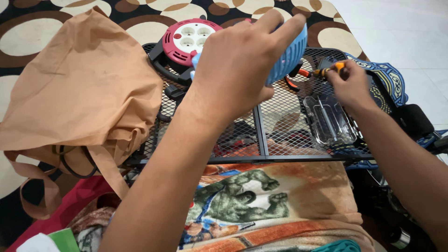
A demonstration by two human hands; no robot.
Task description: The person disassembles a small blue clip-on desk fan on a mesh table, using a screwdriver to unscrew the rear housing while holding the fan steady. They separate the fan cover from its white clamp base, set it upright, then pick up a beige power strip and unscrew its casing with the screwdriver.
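My left hand (240, 60) is raised above a black wire-mesh tray (280, 119) and grips a light blue slotted plastic housing (290, 53) from above. My right hand (351, 84) is over the tray's far right corner, fingers closed on a small screwdriver with an orange and black handle (328, 70). The screwdriver's tip is hidden. A clear plastic case (332, 122) lies open on the mesh just below my right hand.
A red and white cable reel with sockets (189, 42) sits at the tray's far left. A tan cloth bag (79, 93) lies to the left on a patterned carpet. A printed blanket (261, 200) covers my lap. White tiles lie to the right.
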